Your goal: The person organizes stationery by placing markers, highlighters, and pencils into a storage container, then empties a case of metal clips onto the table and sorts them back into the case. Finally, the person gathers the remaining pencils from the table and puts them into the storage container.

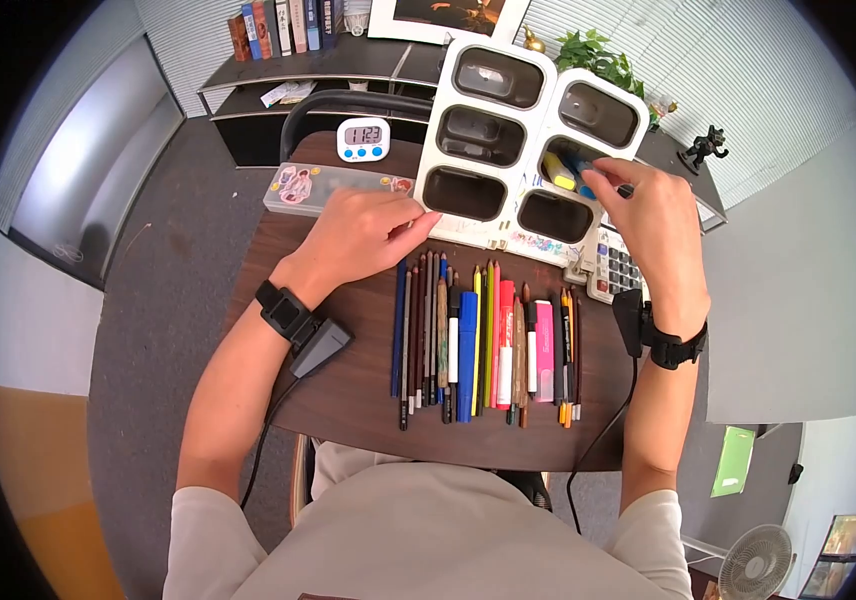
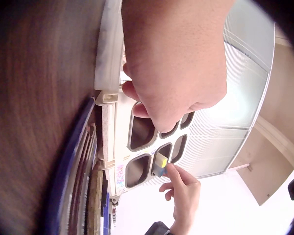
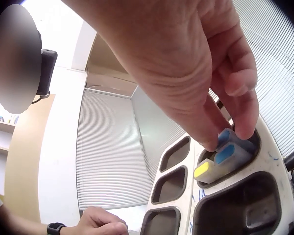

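A white pen organizer [image 1: 493, 230] with several dark compartments stands tilted at the back of the table. My left hand [image 1: 360, 235] is at its lower left edge, thumb and finger pinching the side by the bottom left compartment. Over the right column my right hand [image 1: 653, 210] reaches into the middle compartment. There its thumb and fingers pinch a blue-ended highlighter [image 3: 225, 138]. Beside that one, a second blue-ended highlighter [image 3: 226, 154] and a yellow-ended highlighter [image 3: 202, 170] lean in the same compartment. The other compartments look dark inside.
A row of pencils, pens and markers [image 1: 468, 355] lies across the table in front of the organizer. Behind the left hand are a translucent pencil case [image 1: 293, 190] and a digital timer [image 1: 363, 139]. A calculator [image 1: 613, 265] sits right of the organizer. Cables [image 1: 603, 430] trail from both wrists.
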{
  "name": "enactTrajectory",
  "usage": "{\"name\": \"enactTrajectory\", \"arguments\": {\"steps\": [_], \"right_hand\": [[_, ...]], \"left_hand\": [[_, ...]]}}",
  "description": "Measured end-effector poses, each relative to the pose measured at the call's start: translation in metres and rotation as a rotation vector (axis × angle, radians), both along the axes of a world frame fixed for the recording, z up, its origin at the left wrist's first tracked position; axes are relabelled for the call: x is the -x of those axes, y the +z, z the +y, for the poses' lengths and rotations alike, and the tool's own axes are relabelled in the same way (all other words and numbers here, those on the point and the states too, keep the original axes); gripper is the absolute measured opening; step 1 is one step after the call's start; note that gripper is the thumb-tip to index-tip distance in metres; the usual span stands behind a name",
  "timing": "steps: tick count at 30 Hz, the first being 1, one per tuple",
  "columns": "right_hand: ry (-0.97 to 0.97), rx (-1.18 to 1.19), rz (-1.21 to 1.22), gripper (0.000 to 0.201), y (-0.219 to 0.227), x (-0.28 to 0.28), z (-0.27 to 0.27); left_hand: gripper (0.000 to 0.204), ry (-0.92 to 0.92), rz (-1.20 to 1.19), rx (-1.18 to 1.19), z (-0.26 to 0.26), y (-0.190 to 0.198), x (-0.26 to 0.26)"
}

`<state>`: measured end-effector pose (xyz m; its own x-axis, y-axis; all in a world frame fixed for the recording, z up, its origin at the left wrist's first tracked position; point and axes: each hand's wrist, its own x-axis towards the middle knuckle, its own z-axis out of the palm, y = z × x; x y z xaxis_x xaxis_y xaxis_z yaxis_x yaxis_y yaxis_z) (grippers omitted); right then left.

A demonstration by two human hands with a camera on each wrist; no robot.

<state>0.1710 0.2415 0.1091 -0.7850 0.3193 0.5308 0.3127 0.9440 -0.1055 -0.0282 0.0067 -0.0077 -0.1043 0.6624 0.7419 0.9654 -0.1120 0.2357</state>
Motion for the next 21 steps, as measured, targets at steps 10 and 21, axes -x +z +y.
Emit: {"name": "enactTrajectory", "arguments": {"steps": [10,21], "right_hand": [[0.003,-0.029,-0.012,0.021,-0.0016,0.0001,-0.0012],[-0.022,-0.021,-0.004,0.022,-0.0002,-0.0004,-0.0021]], "left_hand": [[0.029,0.057,-0.021,0.057,-0.0009,-0.0001,-0.0022],[0.030,0.052,-0.005,0.027,0.0000,-0.0013,-0.0013]]}}
